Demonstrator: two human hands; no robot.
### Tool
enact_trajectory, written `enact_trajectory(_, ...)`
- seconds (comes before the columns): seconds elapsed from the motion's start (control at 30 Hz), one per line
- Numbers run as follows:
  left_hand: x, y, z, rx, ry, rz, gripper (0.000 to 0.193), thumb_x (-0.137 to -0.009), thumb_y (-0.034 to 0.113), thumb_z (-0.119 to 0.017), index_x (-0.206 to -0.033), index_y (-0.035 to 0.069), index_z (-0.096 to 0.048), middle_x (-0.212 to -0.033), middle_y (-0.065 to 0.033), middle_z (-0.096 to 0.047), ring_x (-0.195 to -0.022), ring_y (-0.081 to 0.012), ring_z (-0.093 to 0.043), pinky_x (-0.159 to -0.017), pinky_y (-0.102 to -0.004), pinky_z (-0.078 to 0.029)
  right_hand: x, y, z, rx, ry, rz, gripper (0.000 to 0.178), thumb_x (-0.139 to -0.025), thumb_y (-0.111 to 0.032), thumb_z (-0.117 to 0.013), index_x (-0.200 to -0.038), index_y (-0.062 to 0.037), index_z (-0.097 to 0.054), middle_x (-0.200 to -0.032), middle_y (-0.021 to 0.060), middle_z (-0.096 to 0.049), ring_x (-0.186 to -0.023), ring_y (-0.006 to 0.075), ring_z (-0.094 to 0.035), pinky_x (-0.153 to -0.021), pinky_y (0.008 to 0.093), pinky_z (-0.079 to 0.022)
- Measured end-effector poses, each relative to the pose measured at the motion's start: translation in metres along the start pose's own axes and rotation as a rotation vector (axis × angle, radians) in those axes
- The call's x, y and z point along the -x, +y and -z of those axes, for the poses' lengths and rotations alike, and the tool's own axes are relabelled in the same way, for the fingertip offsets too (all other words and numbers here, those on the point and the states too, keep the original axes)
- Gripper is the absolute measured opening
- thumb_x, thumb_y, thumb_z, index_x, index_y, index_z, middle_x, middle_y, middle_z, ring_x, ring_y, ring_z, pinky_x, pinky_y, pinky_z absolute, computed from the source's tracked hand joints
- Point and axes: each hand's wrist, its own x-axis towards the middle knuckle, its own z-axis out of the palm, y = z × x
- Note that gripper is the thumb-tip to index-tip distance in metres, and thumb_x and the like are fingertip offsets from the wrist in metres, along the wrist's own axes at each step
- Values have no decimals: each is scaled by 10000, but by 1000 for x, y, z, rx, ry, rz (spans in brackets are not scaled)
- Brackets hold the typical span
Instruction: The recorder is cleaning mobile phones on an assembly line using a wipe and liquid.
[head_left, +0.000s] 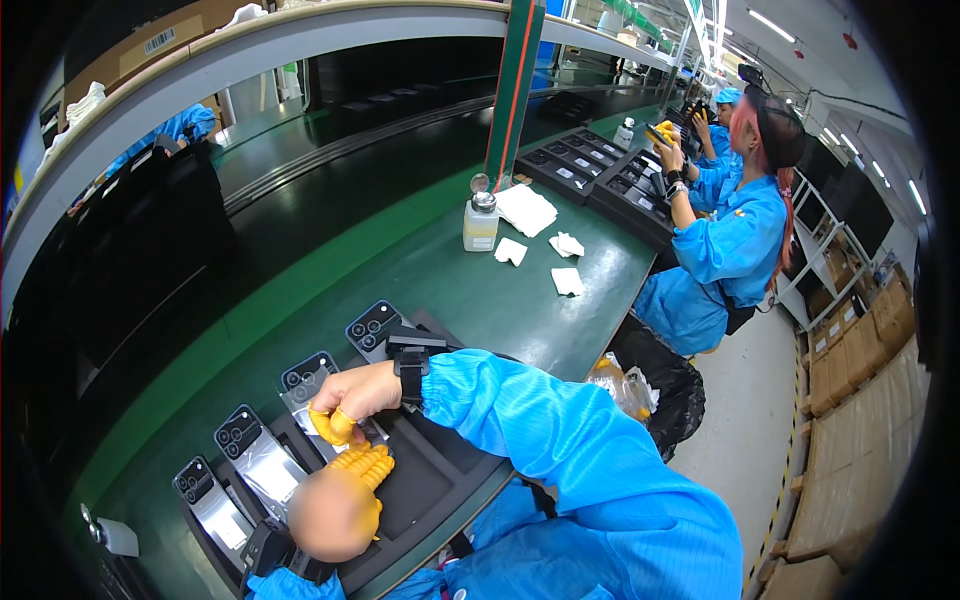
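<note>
My right hand (358,393), with yellow finger cots on thumb and fingertips, is closed in a pinch over the black foam tray (425,480). What it pinches, if anything, is hidden. Right beside it is a phone (308,372) with a dark back, large camera block and clear film over it. Lower down, my left hand (335,512) is partly blurred; its yellow-covered fingers are bent and pressed together, and I cannot see what is under them. More such phones stand tilted along the tray: one (372,322) by my right wrist, another (260,458) and a third (213,508) at left.
A pump bottle (481,222) with yellowish liquid stands beyond the tray, with white wipes (527,210) near it. Farther off are black trays of phones (630,190). A co-worker in blue (735,230) sits at right, near a black rubbish bag (665,385). Another bottle (115,535) is at lower left.
</note>
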Motion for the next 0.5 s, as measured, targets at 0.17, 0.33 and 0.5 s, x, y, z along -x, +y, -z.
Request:
enact_trajectory(0.17, 5, -3, -1, -11, -44, 40, 534, -724, 100, -615, -1255, 44, -628, -1262, -173, -629, -1185, -377, -585, -1012, -450, -461, 0, -1, 0, -1, 12, -17, 112, -765, -54, -659, -844, 24, -643, -792, 79, -616, -689, 167, -641, -617, 282, -525)
enact_trajectory(0.33, 1, -1, 0, -3, -15, 17, 528, -728, 96, -620, -1253, 43, -629, -1263, -170, -630, -1192, -374, -582, -1018, -449, -458, 0, -2, 0, 0, 12, -26, 114, -764, -53, -661, -847, 24, -644, -793, 78, -615, -691, 167, -641, -618, 281, -525)
enact_trajectory(0.5, 0, 1, 1, 2, -10, 22, 506, -753, 103, -647, -1255, 41, -626, -1270, -161, -628, -1201, -371, -578, -1028, -450, -452, -1, -1, 0, 2, 6, -22, 116, -766, -59, -663, -848, 22, -646, -797, 77, -614, -693, 166, -641, -618, 280, -525)
